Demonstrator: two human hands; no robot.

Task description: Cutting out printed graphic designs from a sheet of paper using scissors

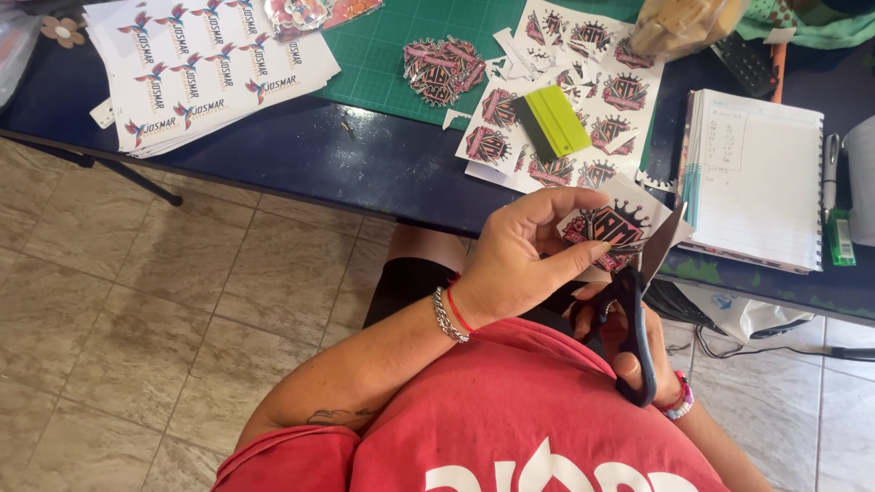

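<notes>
My left hand [524, 255] pinches a printed crown sticker piece [612, 225] just in front of the table edge. My right hand [629, 351], mostly hidden under it, grips dark blue-handled scissors [638, 310] whose open blades point up into the paper's right side. A sheet of the same crown stickers [583, 100] lies on the dark blue table [365, 164], with a green squeegee [551, 121] resting on it. A heap of cut-out stickers [444, 68] sits on the green cutting mat [383, 55].
Stacked sheets of bird-logo stickers [205, 68] lie at the table's left. A spiral notebook [756, 178], a pen [829, 173] and a green lighter [840, 237] are at the right, a plastic bag [684, 23] at the back. Tiled floor [182, 310] lies below.
</notes>
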